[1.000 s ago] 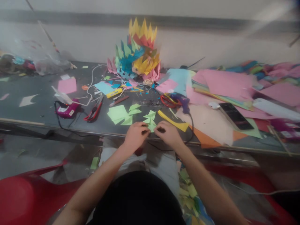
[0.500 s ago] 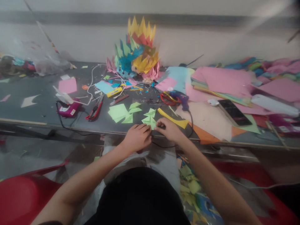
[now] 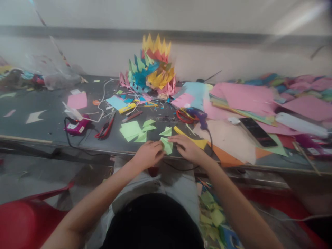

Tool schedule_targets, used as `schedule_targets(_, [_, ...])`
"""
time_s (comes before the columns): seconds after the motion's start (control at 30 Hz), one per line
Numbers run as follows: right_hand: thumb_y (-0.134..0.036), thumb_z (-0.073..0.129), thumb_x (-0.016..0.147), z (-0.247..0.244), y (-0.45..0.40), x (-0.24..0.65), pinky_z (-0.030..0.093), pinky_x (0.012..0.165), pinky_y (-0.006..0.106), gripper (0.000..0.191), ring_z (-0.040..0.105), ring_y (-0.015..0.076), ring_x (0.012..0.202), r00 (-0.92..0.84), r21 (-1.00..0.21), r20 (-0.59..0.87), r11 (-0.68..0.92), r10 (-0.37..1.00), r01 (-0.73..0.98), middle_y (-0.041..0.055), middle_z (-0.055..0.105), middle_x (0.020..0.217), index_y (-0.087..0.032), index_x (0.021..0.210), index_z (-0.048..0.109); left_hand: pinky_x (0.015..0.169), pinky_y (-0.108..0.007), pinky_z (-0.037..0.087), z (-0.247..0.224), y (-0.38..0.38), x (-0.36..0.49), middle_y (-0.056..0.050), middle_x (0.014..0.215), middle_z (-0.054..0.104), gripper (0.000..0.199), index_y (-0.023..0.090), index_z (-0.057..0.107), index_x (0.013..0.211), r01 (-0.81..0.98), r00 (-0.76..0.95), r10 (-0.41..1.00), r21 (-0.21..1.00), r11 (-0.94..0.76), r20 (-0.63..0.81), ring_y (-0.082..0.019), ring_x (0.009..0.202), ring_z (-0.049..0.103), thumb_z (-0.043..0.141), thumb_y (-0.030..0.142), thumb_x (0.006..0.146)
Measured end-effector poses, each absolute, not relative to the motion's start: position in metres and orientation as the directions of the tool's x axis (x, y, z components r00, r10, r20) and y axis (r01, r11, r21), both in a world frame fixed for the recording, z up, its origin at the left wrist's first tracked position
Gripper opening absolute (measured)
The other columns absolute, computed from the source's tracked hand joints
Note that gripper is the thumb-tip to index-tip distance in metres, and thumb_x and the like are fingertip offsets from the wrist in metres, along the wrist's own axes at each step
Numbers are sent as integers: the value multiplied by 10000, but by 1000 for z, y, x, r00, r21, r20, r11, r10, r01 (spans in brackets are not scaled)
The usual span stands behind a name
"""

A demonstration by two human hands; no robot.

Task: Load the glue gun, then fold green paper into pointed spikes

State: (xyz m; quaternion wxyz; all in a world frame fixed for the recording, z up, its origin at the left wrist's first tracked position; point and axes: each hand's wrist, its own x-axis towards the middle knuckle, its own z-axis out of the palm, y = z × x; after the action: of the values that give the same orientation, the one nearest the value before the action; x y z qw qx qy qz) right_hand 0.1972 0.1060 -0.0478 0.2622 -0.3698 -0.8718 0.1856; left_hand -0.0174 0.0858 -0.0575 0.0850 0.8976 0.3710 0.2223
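A small folded piece of light green paper (image 3: 167, 146) lies at the table's front edge, between my two hands. My left hand (image 3: 149, 154) has its fingers bent together on the paper's left side. From the right, my right hand (image 3: 187, 148) holds the upper right edge with its fingertips, its thumb lower down. Just beyond is a green folded triangle (image 3: 166, 131). Left of it lie several more green folded pieces (image 3: 148, 125) and a stack of green paper squares (image 3: 130, 130). A yellow paper strip (image 3: 190, 137) is beside my right hand.
A colourful folded-paper model (image 3: 153, 71) stands at the back. Red-handled pliers (image 3: 105, 126) and a purple device (image 3: 77, 126) lie left. A glue gun (image 3: 199, 117), coloured sheets (image 3: 243, 93) and a phone (image 3: 258, 132) lie right. Red chairs (image 3: 28, 221) flank me.
The green paper has come nearer the table edge, apart from the triangle beyond it. My right hand's fingers have straightened from a curled pinch. The view has tilted slightly upward.
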Motion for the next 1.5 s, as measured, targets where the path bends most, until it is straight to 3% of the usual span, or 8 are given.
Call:
schedule_targets(0.3, [-139, 478, 818, -39, 113, 205, 466, 798, 366, 236, 581, 201, 898, -673, -411, 222, 693, 706, 592, 74, 655, 925, -202, 968, 649, 850, -302, 466, -59, 104, -16, -38, 951, 655, 86, 175, 593, 813, 512, 602, 725, 535, -672, 335, -169, 925, 608, 522, 186, 859])
schedule_targets(0.5, [-133, 443, 844, -47, 99, 205, 428, 844, 405, 237, 568, 231, 945, -515, -218, 419, 633, 748, 743, 96, 640, 1018, -190, 942, 651, 905, -347, 444, -56, 93, -14, -73, 1084, 624, 238, 148, 605, 998, 621, 619, 720, 365, -693, 314, -199, 1014, 553, 453, 57, 839])
schedule_targets(0.63, [-191, 445, 873, -52, 80, 186, 437, 800, 363, 227, 569, 216, 895, -442, -227, 457, 582, 771, 780, 91, 648, 958, -182, 980, 645, 813, -391, 465, -52, 84, -7, -83, 988, 616, 262, 154, 597, 1048, 753, 569, 782, 220, -620, 253, -242, 942, 547, 471, 88, 829])
schedule_targets(0.83, [-218, 477, 879, -67, 85, 185, 450, 771, 359, 208, 561, 218, 879, -547, -191, 391, 647, 740, 739, 84, 663, 962, -170, 901, 678, 901, -358, 434, -45, 95, -11, -82, 1131, 581, 254, 166, 572, 1093, 698, 614, 759, 301, -650, 215, -227, 1072, 502, 507, 192, 849])
schedule_targets(1.0, [-214, 484, 869, -63, 96, 192, 458, 754, 379, 208, 563, 234, 874, -527, -153, 416, 628, 741, 763, 104, 642, 960, -176, 893, 688, 845, -344, 448, -40, 106, -15, -59, 1019, 632, 277, 178, 570, 1096, 703, 615, 772, 333, -629, 160, -222, 978, 548, 561, 199, 820])
schedule_targets(1.23, [-290, 549, 834, -61, 74, 169, 504, 701, 314, 238, 605, 191, 793, -264, -547, 399, 459, 878, 700, 68, 651, 858, -181, 1036, 611, 630, -275, 437, -37, 97, -2, -24, 806, 664, 87, 199, 624, 857, 795, 384, 918, 469, -384, 100, -196, 753, 609, 559, 233, 810])
schedule_targets(1.37, [-361, 678, 717, -64, 69, 158, 520, 646, 296, 466, 627, 191, 793, -211, -722, 298, 364, 931, 589, 70, 662, 961, -203, 1137, 553, 635, -260, 433, -36, 92, 1, -8, 771, 672, 132, 197, 636, 865, 670, 331, 940, 680, -296, 83, -162, 692, 602, 518, 249, 837])
schedule_targets(1.5, [-305, 616, 750, -63, 77, 159, 519, 638, 287, 329, 645, 181, 763, -132, -803, 241, 273, 962, 530, 57, 688, 903, -200, 1060, 594, 692, -260, 453, -37, 91, 0, -19, 850, 691, 232, 188, 655, 928, 493, 382, 920, 823, -280, 85, -154, 759, 610, 439, 256, 877])
